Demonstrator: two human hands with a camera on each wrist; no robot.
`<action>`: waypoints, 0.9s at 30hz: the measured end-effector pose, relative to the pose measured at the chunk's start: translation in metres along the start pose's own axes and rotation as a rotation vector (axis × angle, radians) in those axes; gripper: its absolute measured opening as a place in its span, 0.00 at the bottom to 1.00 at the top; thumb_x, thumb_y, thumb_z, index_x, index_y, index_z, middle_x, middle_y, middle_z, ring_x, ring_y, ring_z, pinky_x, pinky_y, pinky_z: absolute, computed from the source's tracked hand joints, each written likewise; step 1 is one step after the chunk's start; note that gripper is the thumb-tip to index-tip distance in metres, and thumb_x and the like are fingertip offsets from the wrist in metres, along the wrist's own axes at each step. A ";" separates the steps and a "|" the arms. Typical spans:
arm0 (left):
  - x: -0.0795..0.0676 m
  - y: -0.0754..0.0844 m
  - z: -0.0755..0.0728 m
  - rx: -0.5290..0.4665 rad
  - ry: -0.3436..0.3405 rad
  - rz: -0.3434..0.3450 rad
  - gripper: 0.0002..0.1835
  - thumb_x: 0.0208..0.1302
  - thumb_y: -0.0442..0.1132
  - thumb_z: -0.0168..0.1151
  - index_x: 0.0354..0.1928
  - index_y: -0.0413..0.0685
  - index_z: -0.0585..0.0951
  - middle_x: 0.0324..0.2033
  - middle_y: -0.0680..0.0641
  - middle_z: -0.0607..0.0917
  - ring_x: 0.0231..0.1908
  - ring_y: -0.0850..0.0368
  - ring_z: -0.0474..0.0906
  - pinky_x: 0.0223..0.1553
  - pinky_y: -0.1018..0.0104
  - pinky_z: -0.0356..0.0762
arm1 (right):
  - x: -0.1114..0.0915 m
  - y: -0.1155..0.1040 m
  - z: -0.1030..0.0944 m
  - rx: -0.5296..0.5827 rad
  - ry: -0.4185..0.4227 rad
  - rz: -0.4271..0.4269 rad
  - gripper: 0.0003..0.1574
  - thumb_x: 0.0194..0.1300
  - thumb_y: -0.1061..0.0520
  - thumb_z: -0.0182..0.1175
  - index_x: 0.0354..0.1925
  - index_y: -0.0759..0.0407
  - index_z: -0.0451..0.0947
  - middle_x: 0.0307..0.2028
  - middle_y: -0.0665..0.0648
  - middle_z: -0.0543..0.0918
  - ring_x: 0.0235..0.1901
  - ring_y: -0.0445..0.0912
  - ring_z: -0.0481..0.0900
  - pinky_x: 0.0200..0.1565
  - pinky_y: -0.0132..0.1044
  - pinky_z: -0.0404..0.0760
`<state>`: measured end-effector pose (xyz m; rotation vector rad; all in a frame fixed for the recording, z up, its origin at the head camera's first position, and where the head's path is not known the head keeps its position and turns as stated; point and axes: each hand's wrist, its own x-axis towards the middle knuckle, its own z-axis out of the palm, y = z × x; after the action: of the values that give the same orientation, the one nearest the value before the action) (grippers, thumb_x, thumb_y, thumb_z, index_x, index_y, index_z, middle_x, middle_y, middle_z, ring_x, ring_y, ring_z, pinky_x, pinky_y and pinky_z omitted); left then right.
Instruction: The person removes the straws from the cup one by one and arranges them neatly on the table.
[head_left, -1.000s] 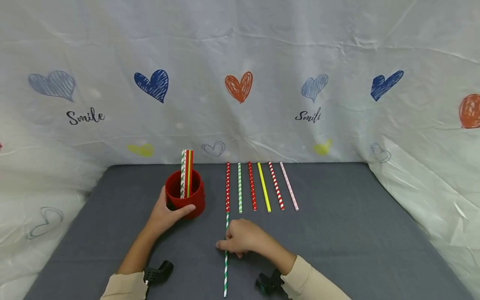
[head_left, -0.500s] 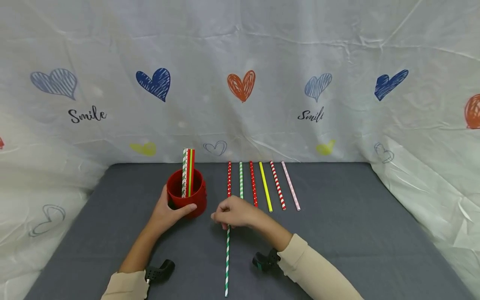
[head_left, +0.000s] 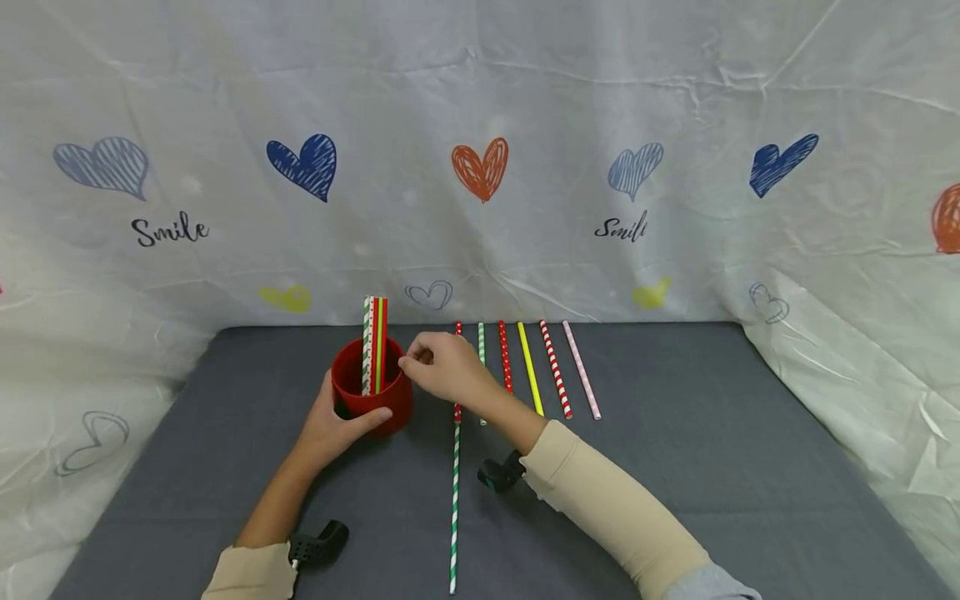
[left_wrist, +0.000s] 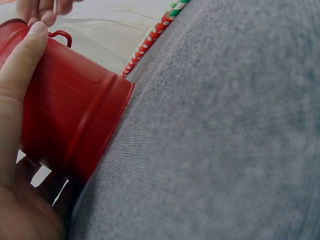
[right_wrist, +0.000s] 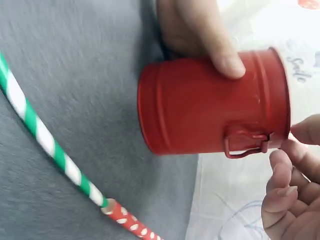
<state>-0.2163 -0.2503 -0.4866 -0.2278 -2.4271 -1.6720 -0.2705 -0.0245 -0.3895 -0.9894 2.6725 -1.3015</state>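
A small red bucket (head_left: 384,417) with a side handle stands upright on the table. My left hand (head_left: 330,429) grips its left side, thumb along the front. Several paper straws (head_left: 375,342) stand inside it. My right hand (head_left: 447,367) is at the bucket's right rim, fingers loosely bent, thumb and forefinger near or touching the edge; I see nothing held. Under that arm, a green-and-white striped straw (head_left: 454,508) lies end to end with a red dotted straw (head_left: 457,412). Whether one end sits inside the other, I cannot tell.
To the right of the joined pair lie several more straws in a row, among them a yellow straw (head_left: 528,362), a red-and-white striped straw (head_left: 555,367) and a pink straw (head_left: 581,371). A white curtain (head_left: 540,83) hangs behind the grey table (head_left: 712,467).
My right hand has left the green-and-white straw and moved up and left to the bucket's rim. The left hand stays on the bucket, and the straws lie as before.
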 end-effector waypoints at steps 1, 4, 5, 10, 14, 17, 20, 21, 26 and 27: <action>0.000 0.000 0.000 0.003 0.000 -0.003 0.52 0.58 0.40 0.76 0.77 0.47 0.51 0.67 0.46 0.66 0.60 0.53 0.66 0.56 0.54 0.70 | 0.003 0.000 0.001 -0.008 0.014 -0.003 0.11 0.70 0.53 0.63 0.29 0.52 0.80 0.24 0.46 0.80 0.21 0.41 0.72 0.24 0.32 0.71; 0.000 -0.001 0.000 0.010 -0.002 -0.015 0.52 0.59 0.41 0.75 0.77 0.47 0.50 0.67 0.46 0.66 0.61 0.53 0.65 0.56 0.53 0.70 | 0.011 0.000 0.003 -0.025 0.046 0.002 0.11 0.70 0.53 0.63 0.30 0.52 0.79 0.24 0.46 0.79 0.22 0.41 0.73 0.25 0.32 0.72; 0.000 -0.002 0.000 0.010 -0.003 -0.018 0.52 0.59 0.41 0.75 0.77 0.48 0.50 0.67 0.46 0.66 0.61 0.53 0.65 0.56 0.53 0.70 | 0.013 0.001 0.003 -0.023 0.055 0.004 0.10 0.70 0.53 0.63 0.30 0.52 0.79 0.24 0.46 0.79 0.23 0.41 0.73 0.25 0.32 0.72; 0.000 -0.003 -0.002 0.006 -0.007 -0.021 0.51 0.59 0.41 0.75 0.77 0.49 0.51 0.67 0.47 0.66 0.61 0.52 0.65 0.56 0.56 0.71 | 0.022 0.001 0.007 0.002 0.093 0.022 0.07 0.69 0.52 0.65 0.36 0.53 0.80 0.29 0.46 0.80 0.27 0.41 0.75 0.28 0.33 0.74; 0.000 -0.002 -0.003 0.005 -0.010 -0.030 0.51 0.60 0.42 0.75 0.77 0.48 0.50 0.67 0.46 0.66 0.61 0.52 0.65 0.57 0.53 0.70 | 0.031 -0.001 0.010 0.053 0.081 0.072 0.11 0.69 0.50 0.65 0.43 0.56 0.81 0.33 0.47 0.81 0.31 0.41 0.76 0.30 0.32 0.76; 0.000 -0.002 -0.003 0.003 -0.009 -0.037 0.52 0.60 0.42 0.75 0.77 0.48 0.50 0.67 0.46 0.66 0.62 0.51 0.65 0.58 0.48 0.68 | 0.039 -0.001 0.014 0.113 0.054 0.107 0.14 0.69 0.50 0.65 0.46 0.57 0.83 0.35 0.48 0.82 0.34 0.41 0.78 0.33 0.32 0.78; -0.001 -0.001 -0.003 0.006 -0.004 -0.045 0.52 0.59 0.43 0.75 0.77 0.48 0.50 0.67 0.45 0.66 0.62 0.50 0.65 0.58 0.45 0.67 | 0.046 0.001 0.019 0.221 0.020 0.129 0.15 0.68 0.50 0.66 0.47 0.58 0.83 0.38 0.49 0.83 0.38 0.41 0.79 0.36 0.32 0.80; -0.001 -0.001 -0.002 0.005 -0.003 -0.047 0.52 0.59 0.43 0.75 0.77 0.47 0.50 0.67 0.44 0.66 0.62 0.49 0.65 0.58 0.44 0.67 | 0.048 0.002 0.021 0.258 0.012 0.133 0.15 0.68 0.51 0.66 0.47 0.58 0.83 0.39 0.50 0.83 0.38 0.41 0.79 0.37 0.32 0.80; 0.001 -0.001 -0.002 0.006 -0.006 -0.057 0.52 0.59 0.44 0.75 0.77 0.47 0.50 0.67 0.44 0.65 0.62 0.48 0.65 0.58 0.43 0.68 | 0.053 0.008 0.027 0.376 0.024 0.152 0.12 0.68 0.53 0.67 0.44 0.59 0.84 0.38 0.51 0.84 0.38 0.42 0.80 0.38 0.33 0.81; 0.001 -0.001 -0.002 0.004 -0.006 -0.055 0.52 0.59 0.44 0.75 0.77 0.48 0.50 0.67 0.44 0.65 0.62 0.48 0.65 0.58 0.43 0.69 | 0.053 0.010 0.027 0.382 0.034 0.153 0.12 0.68 0.53 0.67 0.44 0.60 0.84 0.37 0.51 0.84 0.37 0.42 0.80 0.37 0.32 0.81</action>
<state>-0.2175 -0.2523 -0.4872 -0.1663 -2.4626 -1.6911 -0.3104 -0.0680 -0.4008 -0.7072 2.3323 -1.7133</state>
